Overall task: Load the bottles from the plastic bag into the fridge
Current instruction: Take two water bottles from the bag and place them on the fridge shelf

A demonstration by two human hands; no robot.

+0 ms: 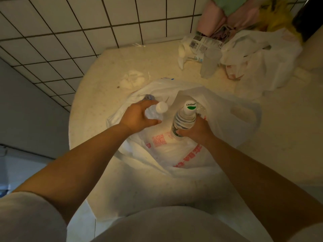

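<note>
Each hand (138, 117) (195, 130) holds a bottle (153, 112) (183, 119) above, seemingly, the bag (174, 151)

Dim warm yellowish light overall, brightest on the countertop (104, 95) around the plastic bag (174, 151), which glows pale. Lower frame falls into shadow, forearms dark, grey wall at left murky. Strong wide-angle distortion: wall tiles (52, 41) bow and lean, edges stretch. Soft focus throughout, slight noise, far clutter top right blurry. Bottle cap (190, 106) print readable, mild glare on the bottles

Pale counter (104, 95); white plastic bag (174, 154); second bag (262, 63); crumpled wrapper (131, 79).
</note>
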